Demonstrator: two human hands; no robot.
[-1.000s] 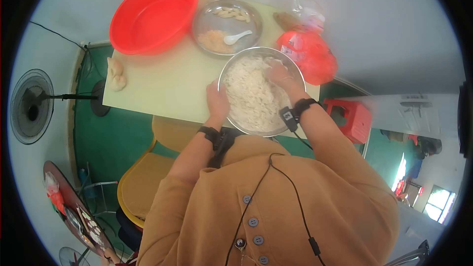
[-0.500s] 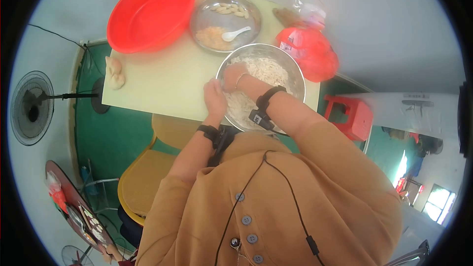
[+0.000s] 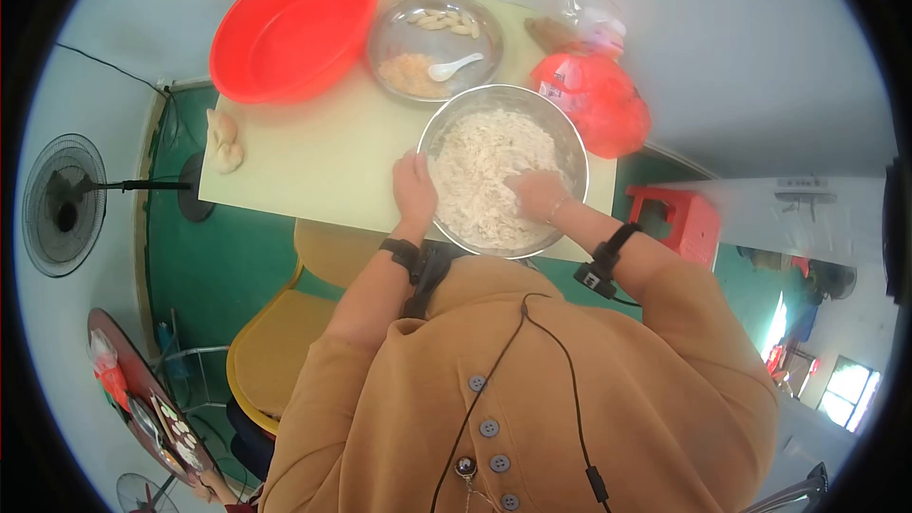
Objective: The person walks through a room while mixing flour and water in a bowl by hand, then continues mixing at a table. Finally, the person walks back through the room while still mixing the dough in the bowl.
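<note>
A large steel bowl [image 3: 568, 138] of crumbly white flour mixture [image 3: 480, 166] stands at the near edge of the pale table [image 3: 313, 161]. My left hand [image 3: 414, 190] grips the bowl's left rim. My right hand [image 3: 538, 196] is pressed down into the mixture at the bowl's near right, fingers partly buried, so what they hold is hidden.
A red plastic basin [image 3: 294, 24] stands at the far left, beside a smaller steel bowl [image 3: 480, 47] with filling, dumplings and a white spoon [image 3: 454, 66]. A red bag [image 3: 597, 103] lies right of the big bowl. Dough lumps [image 3: 224, 141] sit on the table's left edge. A red stool [image 3: 679, 223] stands at the right, a fan [image 3: 59, 204] on the left.
My right hand swept from the bowl's far right to its left side, then back to the near right of the mixture. My left hand stayed on the rim.
</note>
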